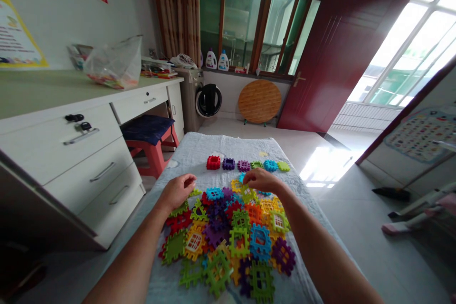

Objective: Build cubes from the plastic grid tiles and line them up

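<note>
Loose plastic interlocking blocks, square with notched edges, lie in a heap; among them is a blue block [261, 242]. My right hand [262, 180] pinches a lime-green interlocking block [248, 194] at the heap's far right side. To the left of the heap, my left hand [177, 193] has its fingers curled together, with nothing visible in them. Beyond both hands runs a row of several blocks, from a red block [213, 162] on the left, past a dark purple block [228, 164], to a lime-green block [283, 166] on the right.
A pale cloth [199, 145] covers the table. White drawers [96, 171] and a red stool [151, 145] with a dark seat stand on the left. Farther back are a washing machine [192, 88], a round wooden board [260, 101] and a dark red door [342, 47].
</note>
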A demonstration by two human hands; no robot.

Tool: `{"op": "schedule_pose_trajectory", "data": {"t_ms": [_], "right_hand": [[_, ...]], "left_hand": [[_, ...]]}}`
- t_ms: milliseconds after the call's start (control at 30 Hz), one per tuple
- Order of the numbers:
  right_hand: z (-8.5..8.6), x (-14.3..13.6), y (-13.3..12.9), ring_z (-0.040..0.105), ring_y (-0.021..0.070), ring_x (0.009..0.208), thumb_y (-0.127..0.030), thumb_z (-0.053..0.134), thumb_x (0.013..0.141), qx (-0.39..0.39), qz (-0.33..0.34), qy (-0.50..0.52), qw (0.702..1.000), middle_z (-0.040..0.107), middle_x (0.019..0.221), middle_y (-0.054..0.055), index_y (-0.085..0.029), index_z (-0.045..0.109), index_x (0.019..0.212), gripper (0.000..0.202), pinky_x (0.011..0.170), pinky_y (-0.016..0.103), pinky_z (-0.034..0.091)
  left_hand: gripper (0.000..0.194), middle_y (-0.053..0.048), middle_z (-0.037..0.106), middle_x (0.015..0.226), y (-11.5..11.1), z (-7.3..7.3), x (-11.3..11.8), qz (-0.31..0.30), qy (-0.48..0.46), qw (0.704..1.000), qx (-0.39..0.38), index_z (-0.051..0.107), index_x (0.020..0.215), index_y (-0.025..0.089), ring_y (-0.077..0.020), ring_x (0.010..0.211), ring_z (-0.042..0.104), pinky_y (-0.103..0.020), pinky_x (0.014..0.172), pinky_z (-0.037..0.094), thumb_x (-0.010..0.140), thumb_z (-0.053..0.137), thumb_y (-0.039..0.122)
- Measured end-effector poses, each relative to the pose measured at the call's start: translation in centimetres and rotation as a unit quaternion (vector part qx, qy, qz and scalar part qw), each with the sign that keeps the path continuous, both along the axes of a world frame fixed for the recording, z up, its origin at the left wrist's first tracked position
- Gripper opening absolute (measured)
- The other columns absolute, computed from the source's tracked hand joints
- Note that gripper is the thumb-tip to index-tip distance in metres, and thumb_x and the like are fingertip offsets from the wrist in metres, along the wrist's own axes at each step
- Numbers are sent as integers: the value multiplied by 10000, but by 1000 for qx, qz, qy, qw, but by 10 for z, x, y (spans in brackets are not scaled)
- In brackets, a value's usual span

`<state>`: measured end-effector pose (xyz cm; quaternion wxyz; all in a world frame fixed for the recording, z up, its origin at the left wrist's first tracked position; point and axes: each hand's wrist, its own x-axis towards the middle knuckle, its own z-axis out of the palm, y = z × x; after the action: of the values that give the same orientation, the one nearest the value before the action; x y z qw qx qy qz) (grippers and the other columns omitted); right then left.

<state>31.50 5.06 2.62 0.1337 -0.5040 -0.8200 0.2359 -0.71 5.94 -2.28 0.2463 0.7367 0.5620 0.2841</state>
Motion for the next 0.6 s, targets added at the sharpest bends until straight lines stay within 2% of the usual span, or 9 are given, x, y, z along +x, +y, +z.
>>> {"op": "schedule_pose_trajectory", "data": {"t_ms": [67,133,200,267,333,400,600], "right_hand": [[4,0,5,574,119,648,-169,486,732,-15,-1,20,1000,669,725,-11,-172,706,838,245,607,206,404],[5,-1,17,577,129,682,-193,455,779,30,-68,-22,997,676,757,11,-161,702,855,260,626,220,397],[0,-3,33,584,164,802,-189,473,779,84,-141,-96,982,691,874,43,-163,695,925,267,695,249,392],[-8,-5,50,550,231,974,-208,546,743,99,-171,-136,971,669,1053,76,-176,657,1070,346,771,297,380],[-17,-7,63,497,285,1072,-244,626,687,90,-169,-150,970,635,1147,88,-198,595,1187,503,804,334,367],[-23,-8,72,483,300,1084,-269,671,643,80,-157,-162,971,640,1138,74,-228,564,1225,592,808,344,361],[-26,-8,78,497,278,1047,-235,655,653,69,-123,-184,973,675,1038,48,-245,519,1258,621,805,338,349]], "left_hand": [[298,-44,726,904,0,0,0,0,7,1000,3,641,911,203,-201,845,671,-281,784,500,735,491,391],[296,-40,726,896,0,-1,1,-1,16,1000,5,643,909,203,-199,838,671,-275,779,498,738,490,390],[296,-38,725,888,0,0,0,-2,23,1000,5,641,915,202,-197,830,671,-273,775,496,748,484,389],[293,-36,725,884,-1,0,0,-1,24,1000,6,639,919,205,-196,829,671,-275,777,496,754,482,389],[285,-32,726,880,0,-1,-1,-1,21,1000,7,639,914,210,-199,833,671,-277,778,498,753,487,391],[279,-30,728,879,0,-1,-1,-2,16,1000,10,640,903,213,-200,836,673,-275,775,499,748,494,393],[280,-36,728,879,0,-1,-1,1,5,1000,10,643,905,209,-202,836,671,-283,783,499,738,500,383]]}}
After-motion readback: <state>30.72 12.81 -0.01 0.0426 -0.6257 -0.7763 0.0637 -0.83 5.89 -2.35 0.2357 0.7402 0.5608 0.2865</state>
